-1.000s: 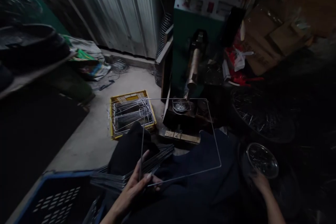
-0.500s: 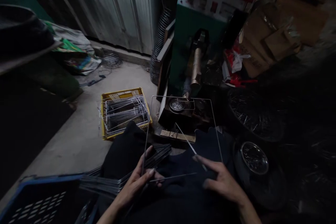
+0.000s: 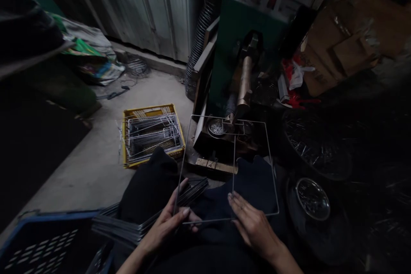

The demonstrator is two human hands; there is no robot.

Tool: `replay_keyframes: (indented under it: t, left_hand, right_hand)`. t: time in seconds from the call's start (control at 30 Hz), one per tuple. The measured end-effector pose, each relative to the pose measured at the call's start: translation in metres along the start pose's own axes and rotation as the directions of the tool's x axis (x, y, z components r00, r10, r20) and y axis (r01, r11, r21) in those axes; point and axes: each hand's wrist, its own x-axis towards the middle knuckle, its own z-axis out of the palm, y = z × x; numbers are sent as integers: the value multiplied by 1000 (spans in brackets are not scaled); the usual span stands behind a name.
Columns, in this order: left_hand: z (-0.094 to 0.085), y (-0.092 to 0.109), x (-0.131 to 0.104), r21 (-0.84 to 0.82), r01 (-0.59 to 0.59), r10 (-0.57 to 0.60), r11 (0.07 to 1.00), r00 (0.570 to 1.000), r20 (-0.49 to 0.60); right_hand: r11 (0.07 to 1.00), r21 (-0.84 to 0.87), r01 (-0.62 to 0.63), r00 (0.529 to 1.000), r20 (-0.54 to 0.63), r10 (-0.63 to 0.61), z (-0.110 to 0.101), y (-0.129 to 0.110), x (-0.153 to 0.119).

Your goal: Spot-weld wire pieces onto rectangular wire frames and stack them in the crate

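In the head view, a thin rectangular wire frame [image 3: 272,167] stretches from my lap to the copper-coloured arm [image 3: 245,79] of a green machine. My left hand [image 3: 173,218] is closed around the frame's near left corner. A straight metal rod [image 3: 234,162] runs lengthwise across the frame, its far end under the arm beside a small wire loop. My right hand [image 3: 255,224] has its fingertips together on the rod's near end, by the frame's near bar. Dark wire pieces [image 3: 120,224] lie bundled across my left thigh, partly behind my left hand.
A yellow crate [image 3: 147,111] of wire frames stands on the floor ahead left. A blue crate [image 3: 61,215] is at near left. By the machine's arm sits a bowl of small metal bits [image 3: 216,127]. Another round dish [image 3: 313,199] stands at my right.
My right hand has moved left with the rod, which has turned from slanting to nearly lengthwise and now reaches the machine's arm. My left hand keeps its hold on the frame.
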Motion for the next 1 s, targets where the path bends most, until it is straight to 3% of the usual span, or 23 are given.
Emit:
replay_keyframes:
  t: [0.6, 0.83, 1.0]
  left_hand:
    - [0, 14, 14, -3, 0, 0, 1000, 998, -59]
    - [-7, 9, 24, -1, 6, -6, 1000, 1000, -20]
    - [-2, 14, 26, -31, -14, 12, 999, 998, -66]
  right_hand:
    - [998, 7, 70, 997, -22, -70, -19, 17, 18]
    - [998, -18, 67, 997, -23, -67, -18, 23, 21]
    - [997, -19, 75, 996, -36, -76, -17, 28, 24]
